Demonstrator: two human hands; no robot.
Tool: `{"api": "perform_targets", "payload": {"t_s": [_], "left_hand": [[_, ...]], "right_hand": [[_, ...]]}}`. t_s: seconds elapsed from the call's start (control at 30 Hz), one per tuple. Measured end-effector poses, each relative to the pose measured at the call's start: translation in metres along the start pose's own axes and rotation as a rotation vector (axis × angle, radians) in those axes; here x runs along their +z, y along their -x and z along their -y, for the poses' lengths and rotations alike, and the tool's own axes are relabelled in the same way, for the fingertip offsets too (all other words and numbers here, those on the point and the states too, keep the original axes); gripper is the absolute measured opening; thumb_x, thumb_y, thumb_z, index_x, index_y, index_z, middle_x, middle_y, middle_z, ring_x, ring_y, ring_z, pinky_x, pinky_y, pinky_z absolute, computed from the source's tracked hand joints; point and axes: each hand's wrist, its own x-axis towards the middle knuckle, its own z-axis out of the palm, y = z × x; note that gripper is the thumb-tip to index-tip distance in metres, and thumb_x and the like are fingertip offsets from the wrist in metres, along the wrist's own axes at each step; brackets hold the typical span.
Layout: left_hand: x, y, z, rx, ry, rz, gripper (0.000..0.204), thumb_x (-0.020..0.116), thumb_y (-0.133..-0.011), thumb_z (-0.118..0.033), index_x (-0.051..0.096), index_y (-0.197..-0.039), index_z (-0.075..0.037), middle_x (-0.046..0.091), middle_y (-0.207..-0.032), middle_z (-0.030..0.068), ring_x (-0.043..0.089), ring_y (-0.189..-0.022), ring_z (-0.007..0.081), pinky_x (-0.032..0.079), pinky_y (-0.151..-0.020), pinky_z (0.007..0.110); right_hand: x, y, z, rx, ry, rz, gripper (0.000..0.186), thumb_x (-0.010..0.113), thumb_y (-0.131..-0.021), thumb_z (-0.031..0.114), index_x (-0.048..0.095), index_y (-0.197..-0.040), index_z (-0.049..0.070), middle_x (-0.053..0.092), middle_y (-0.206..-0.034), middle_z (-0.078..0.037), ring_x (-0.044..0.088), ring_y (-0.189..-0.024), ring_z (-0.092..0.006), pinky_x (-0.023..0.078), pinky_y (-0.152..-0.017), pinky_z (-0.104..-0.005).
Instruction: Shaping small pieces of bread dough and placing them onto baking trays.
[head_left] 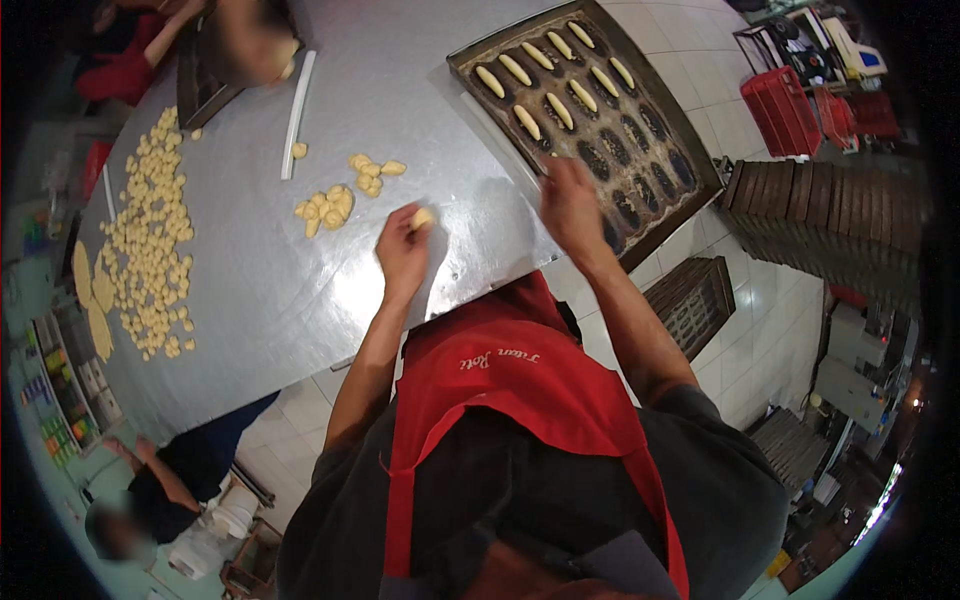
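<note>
My left hand [402, 252] is just above the metal table, its fingers curled around a small pale-yellow dough ball [422, 217]. My right hand [573, 210] reaches over the near-left edge of a dark baking tray [690, 150], fingers pinched together. A pale tip at those fingertips looks like the end of a dough stick, the rest hidden by the hand. Finger-shaped dough sticks [527, 122] lie in two rows of the tray's oval hollows. Left of my left hand sit a clump of dough balls [325, 209] and a smaller group [370, 172].
A large spread of dough balls [150, 240] covers the table's left side, beside flat dough strips [100, 310]. A white bar [299, 115] lies farther back. Another person's arm [172, 30] works at the far left. Stacked trays [820, 215] and a red crate [778, 112] stand right.
</note>
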Motion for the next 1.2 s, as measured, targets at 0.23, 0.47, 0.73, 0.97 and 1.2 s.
{"api": "perform_targets", "payload": {"t_s": [0.23,0.47,0.73,0.97,1.2], "left_hand": [[0.023,0.03,-0.008,0.6,-1.025,0.154,0.052,0.072,-0.099,-0.019,0.064,-0.149,-0.014,0.061,-0.15,0.0251,0.062,-0.13,0.0384,0.051,-0.107,0.052],[0.007,0.003,-0.018,0.53,-1.161,0.007,0.074,0.057,-0.106,-0.031,0.033,-0.171,-0.005,0.022,-0.178,0.0275,0.023,-0.164,0.0463,0.019,-0.132,0.06],[-0.005,0.018,0.002,0.566,-1.205,0.049,0.073,0.056,-0.106,-0.031,0.034,-0.169,-0.002,0.03,-0.177,0.0191,0.023,-0.166,0.0377,0.012,-0.133,0.059],[0.015,0.022,0.009,0.709,-1.04,0.134,0.064,0.064,-0.102,-0.019,0.046,-0.159,0.003,0.048,-0.162,0.0221,0.043,-0.151,0.0388,0.03,-0.127,0.053],[-0.001,0.066,0.02,0.627,-0.893,0.268,0.061,0.068,-0.099,-0.017,0.051,-0.153,0.006,0.051,-0.152,0.0271,0.046,-0.147,0.045,0.036,-0.126,0.052]], "right_hand": [[0.074,-0.008,0.037,-0.124,0.067,0.003,0.038,0.071,-0.096,0.009,0.061,-0.13,-0.003,0.064,-0.116,-0.023,0.061,-0.112,-0.0444,0.051,-0.097,-0.0525],[0.068,0.004,0.033,-0.625,-0.075,0.282,0.04,0.069,-0.095,0.008,0.066,-0.133,-0.003,0.068,-0.123,-0.017,0.062,-0.116,-0.0379,0.051,-0.102,-0.0469],[0.068,0.022,0.044,-0.418,-0.013,0.38,0.047,0.085,-0.086,0.026,0.067,-0.123,0.002,0.068,-0.118,-0.019,0.06,-0.111,-0.0396,0.049,-0.096,-0.0503],[0.092,0.026,0.032,-0.318,0.066,0.125,0.04,0.072,-0.085,0.004,0.07,-0.124,0.004,0.067,-0.124,-0.014,0.059,-0.118,-0.038,0.047,-0.102,-0.051],[0.065,0.056,0.066,-0.755,0.205,0.108,0.05,0.06,-0.095,0.015,0.068,-0.143,0.004,0.065,-0.139,-0.011,0.06,-0.122,-0.0314,0.046,-0.104,-0.0474]]}}
